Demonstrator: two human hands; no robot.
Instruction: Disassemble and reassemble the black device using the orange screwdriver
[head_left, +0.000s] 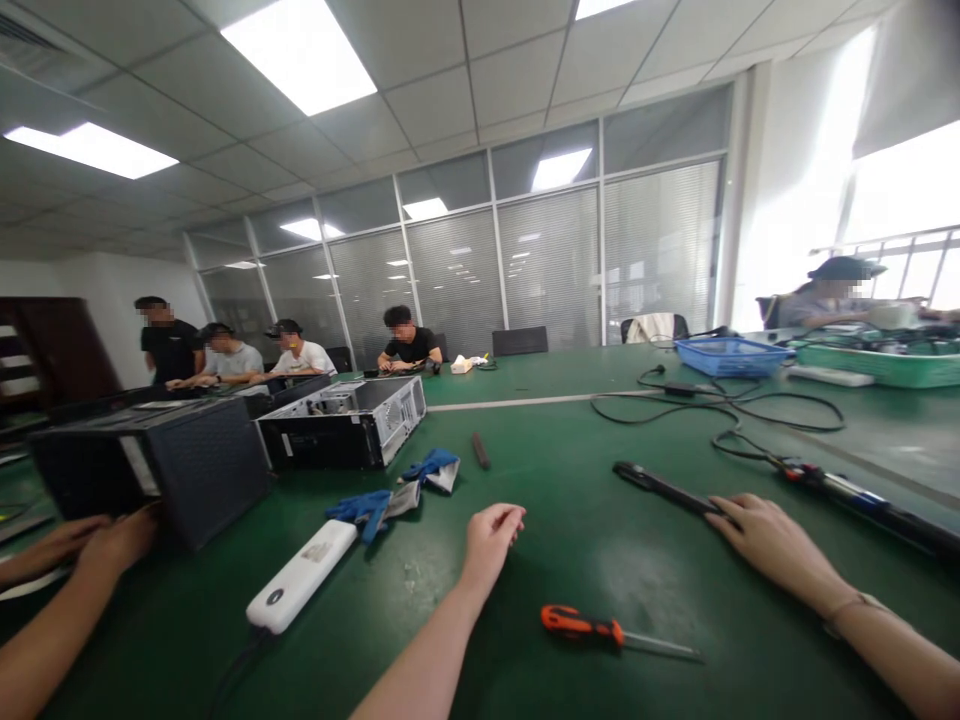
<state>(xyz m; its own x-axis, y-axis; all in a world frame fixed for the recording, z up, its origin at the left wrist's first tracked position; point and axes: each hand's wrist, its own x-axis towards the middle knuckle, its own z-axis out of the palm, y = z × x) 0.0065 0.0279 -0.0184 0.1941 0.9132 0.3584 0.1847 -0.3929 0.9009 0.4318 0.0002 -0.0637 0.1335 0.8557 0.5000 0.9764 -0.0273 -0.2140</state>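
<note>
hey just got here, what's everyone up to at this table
The right hand touches the near end of a black bar. The left hand is curled over the table, nothing visible in it. A screwdriver lies between the forearms. At left, another person's hands are at a dark case.

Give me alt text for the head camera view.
A person's right hand touches one end of a slim black object on a green table; the left hand is loosely curled. Between the forearms lies an orange-and-black screwdriver; gloves and computer cases lie left.
</note>
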